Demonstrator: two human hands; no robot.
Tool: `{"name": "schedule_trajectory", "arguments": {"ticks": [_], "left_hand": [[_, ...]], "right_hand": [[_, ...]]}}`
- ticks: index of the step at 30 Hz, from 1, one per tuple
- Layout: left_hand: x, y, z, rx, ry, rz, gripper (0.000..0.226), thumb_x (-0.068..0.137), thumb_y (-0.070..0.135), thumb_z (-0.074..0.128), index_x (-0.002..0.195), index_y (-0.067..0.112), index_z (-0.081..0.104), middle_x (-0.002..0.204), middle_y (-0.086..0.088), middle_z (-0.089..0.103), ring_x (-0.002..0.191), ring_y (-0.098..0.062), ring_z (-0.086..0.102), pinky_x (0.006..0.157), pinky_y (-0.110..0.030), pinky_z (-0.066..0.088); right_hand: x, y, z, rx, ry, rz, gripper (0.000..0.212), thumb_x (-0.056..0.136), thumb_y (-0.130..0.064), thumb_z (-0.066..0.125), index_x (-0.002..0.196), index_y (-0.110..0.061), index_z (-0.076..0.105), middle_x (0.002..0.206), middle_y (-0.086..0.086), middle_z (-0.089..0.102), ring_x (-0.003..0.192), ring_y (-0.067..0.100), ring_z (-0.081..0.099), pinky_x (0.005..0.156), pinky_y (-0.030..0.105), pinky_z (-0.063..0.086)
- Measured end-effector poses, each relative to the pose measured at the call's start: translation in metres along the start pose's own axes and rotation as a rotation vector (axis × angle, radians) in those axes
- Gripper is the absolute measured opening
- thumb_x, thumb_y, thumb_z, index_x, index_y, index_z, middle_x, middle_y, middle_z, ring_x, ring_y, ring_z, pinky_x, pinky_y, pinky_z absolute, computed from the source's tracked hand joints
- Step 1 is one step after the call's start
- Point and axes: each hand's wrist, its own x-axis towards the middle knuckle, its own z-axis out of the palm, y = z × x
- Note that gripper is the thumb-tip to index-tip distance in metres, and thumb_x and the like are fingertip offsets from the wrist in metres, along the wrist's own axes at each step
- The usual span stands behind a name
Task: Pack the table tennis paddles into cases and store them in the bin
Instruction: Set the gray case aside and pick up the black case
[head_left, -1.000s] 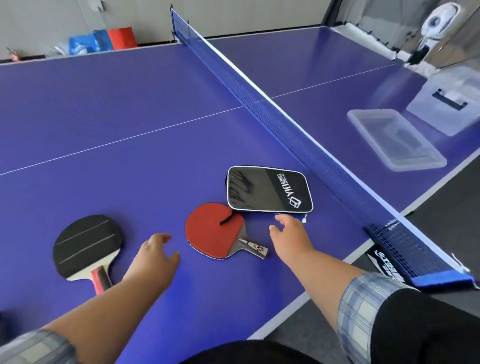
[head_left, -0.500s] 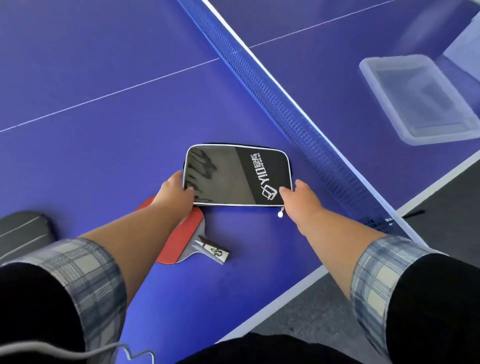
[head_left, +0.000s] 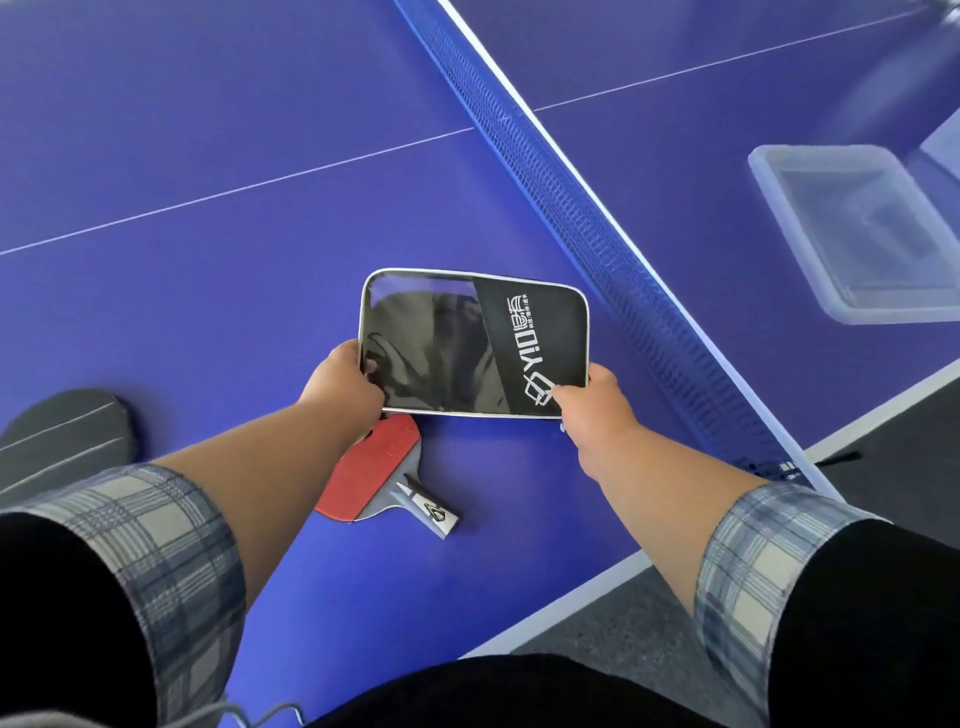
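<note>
A black paddle case (head_left: 475, 343) with a white edge and white lettering is held tilted above the blue table. My left hand (head_left: 345, 384) grips its near left corner and my right hand (head_left: 597, 402) grips its near right corner. Under the case lies a red paddle (head_left: 376, 470) with a grey handle, partly hidden by my left forearm. A second paddle with a black face (head_left: 62, 441) lies at the far left, half behind my sleeve.
The blue net (head_left: 571, 208) runs diagonally across the table to the right of the case. Beyond it stands a clear plastic bin (head_left: 857, 228). The table's white edge (head_left: 597, 577) and grey floor lie near my right arm.
Both hands reached the case, took hold of its near corners and lifted its near edge off the table. My view has dropped closer and lower.
</note>
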Motion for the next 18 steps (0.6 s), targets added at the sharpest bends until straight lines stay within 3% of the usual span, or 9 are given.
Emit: {"name": "schedule_trajectory", "arguments": {"ticks": [3,6,8,10,12,14,18], "left_hand": [[-0.014,-0.008,-0.017,-0.057,-0.005,-0.058,0.022,0.082,0.009,0.047,0.095,0.027,0.052,0.082,-0.009,0.064,0.052,-0.024,0.057,0.034,-0.021,0.041],[-0.026,-0.027,-0.031,-0.104,-0.039,-0.142,0.044,0.084,0.013,0.053,0.125,0.030,0.051,0.090,-0.004,0.063,0.070,-0.023,0.063,0.055,-0.029,0.050],[-0.032,-0.042,-0.035,-0.160,-0.082,-0.188,0.049,0.082,0.013,0.055,0.129,0.029,0.053,0.095,-0.003,0.062,0.079,-0.025,0.064,0.068,-0.033,0.053],[-0.038,-0.054,-0.036,-0.169,-0.108,-0.190,0.037,0.083,0.014,0.054,0.116,0.030,0.058,0.090,-0.001,0.062,0.073,-0.023,0.059,0.059,-0.029,0.048],[-0.042,-0.064,-0.037,-0.186,-0.082,-0.174,0.030,0.085,0.014,0.054,0.107,0.034,0.053,0.085,0.003,0.058,0.067,-0.018,0.055,0.052,-0.024,0.043],[-0.049,-0.075,-0.042,-0.209,-0.065,-0.165,0.033,0.087,0.016,0.055,0.108,0.040,0.044,0.086,0.005,0.057,0.064,-0.016,0.055,0.045,-0.020,0.042],[-0.071,-0.106,-0.073,-0.200,-0.037,-0.151,0.035,0.088,0.021,0.053,0.116,0.039,0.042,0.088,-0.002,0.067,0.054,-0.017,0.055,0.041,-0.020,0.039]], "right_hand": [[-0.011,-0.005,0.010,0.064,0.025,0.048,0.033,0.085,-0.012,0.055,0.115,-0.025,0.053,0.092,-0.002,0.064,0.069,0.015,0.054,0.054,0.028,0.046],[-0.022,-0.005,0.017,0.080,0.034,0.162,0.030,0.083,-0.014,0.060,0.114,-0.015,0.061,0.091,0.004,0.066,0.064,0.019,0.054,0.052,0.026,0.043],[-0.030,-0.001,0.021,0.081,-0.011,0.278,0.028,0.084,-0.021,0.066,0.111,-0.013,0.066,0.099,0.008,0.070,0.073,0.024,0.059,0.054,0.027,0.045],[-0.037,0.007,0.026,0.064,-0.054,0.305,0.029,0.085,-0.021,0.068,0.112,-0.011,0.067,0.106,0.013,0.073,0.074,0.028,0.060,0.051,0.029,0.042],[-0.044,0.012,0.031,0.049,-0.015,0.253,0.027,0.085,-0.015,0.067,0.111,-0.009,0.068,0.095,0.011,0.073,0.069,0.027,0.062,0.049,0.027,0.043],[-0.058,0.014,0.037,0.064,0.053,0.172,0.026,0.085,-0.011,0.066,0.111,-0.014,0.064,0.086,0.002,0.069,0.070,0.020,0.064,0.054,0.026,0.047],[-0.102,0.016,0.057,0.100,0.024,0.101,0.041,0.083,-0.013,0.067,0.119,-0.026,0.053,0.099,-0.004,0.066,0.082,0.015,0.068,0.068,0.032,0.056]]}}
